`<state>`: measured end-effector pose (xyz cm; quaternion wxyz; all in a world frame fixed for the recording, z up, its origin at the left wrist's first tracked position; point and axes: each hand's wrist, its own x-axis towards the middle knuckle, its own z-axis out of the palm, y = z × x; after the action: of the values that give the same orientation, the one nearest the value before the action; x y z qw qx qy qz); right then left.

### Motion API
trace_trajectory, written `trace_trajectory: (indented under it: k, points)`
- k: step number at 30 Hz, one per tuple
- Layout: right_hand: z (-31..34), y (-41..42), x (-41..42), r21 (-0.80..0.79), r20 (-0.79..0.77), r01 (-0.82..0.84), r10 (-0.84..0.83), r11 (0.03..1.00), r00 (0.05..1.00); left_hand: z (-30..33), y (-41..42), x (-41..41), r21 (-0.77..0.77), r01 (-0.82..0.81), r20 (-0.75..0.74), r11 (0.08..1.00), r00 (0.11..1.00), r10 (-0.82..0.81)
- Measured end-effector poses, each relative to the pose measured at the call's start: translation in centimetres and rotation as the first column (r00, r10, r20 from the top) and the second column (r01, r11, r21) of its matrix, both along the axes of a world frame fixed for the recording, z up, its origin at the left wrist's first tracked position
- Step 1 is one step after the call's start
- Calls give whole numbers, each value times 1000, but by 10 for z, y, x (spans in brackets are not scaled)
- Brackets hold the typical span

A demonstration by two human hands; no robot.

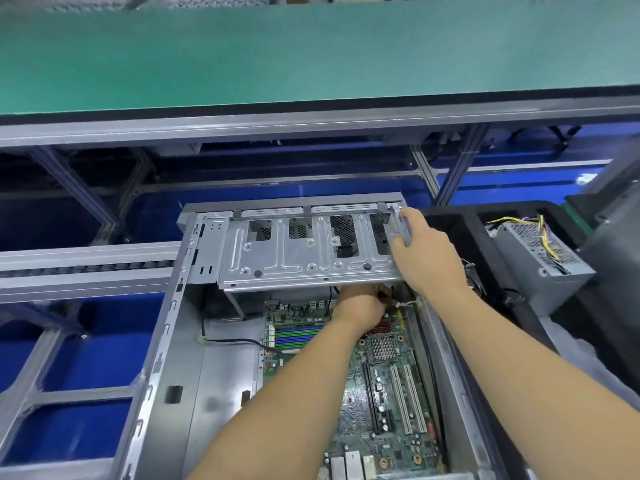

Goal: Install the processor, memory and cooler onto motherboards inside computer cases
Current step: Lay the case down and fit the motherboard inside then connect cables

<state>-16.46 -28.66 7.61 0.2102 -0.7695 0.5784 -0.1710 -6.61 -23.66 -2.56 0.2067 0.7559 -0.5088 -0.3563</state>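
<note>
Right hand (pixel 424 252) grips the drive cage's (pixel 304 251) right edge at the case's (pixel 166 334) far end. Left hand (pixel 360 301) reaches under the cage above the motherboard (pixel 388 393); grip unclear. Cage looks stiff, sharp-edged; board fragile, handle by edges.

1 open computer case (pixel 166 341) lies at the near edge of the blue work surface (pixel 79 434), holding 1 green motherboard (pixel 356 393) and 1 hinged metal drive cage (pixel 304 251) at its far end. The board carries 2 white expansion slots (pixel 407 398) and 4 memory slots (pixel 298 337), blue and green. 2 hands are in view: 1 left hand (pixel 360 303), 1 right hand (pixel 424 252). 1 power supply (pixel 543 261) sits beyond the case's right edge.
</note>
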Motion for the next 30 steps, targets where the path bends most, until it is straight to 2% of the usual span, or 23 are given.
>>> trace_trajectory:
  k: [6,9,11,15,19,30]
  points:
    - [0,-1,0,12,16,5,-5,1000,1000,-9,-4,1,6,-38,-21,999,999,38]
    - [0,0,0,16,21,9,-9,1000,1000,-12,-6,2,4,-91,-184,996,979,90]
    - [0,-1,0,16,18,10,-10,1000,1000,-11,-7,3,-7,-119,-228,993,967,114]
    - [1,-1,0,14,18,5,-6,1000,1000,-14,-7,2,7,-90,-134,996,987,90]
    - [2,-1,-1,18,21,7,-7,1000,1000,-16,-8,2,22,-118,-193,993,974,120]
    - [3,0,-1,13,35,-2,2,1000,999,-18,-6,4,63,-25,-3,998,1000,26]
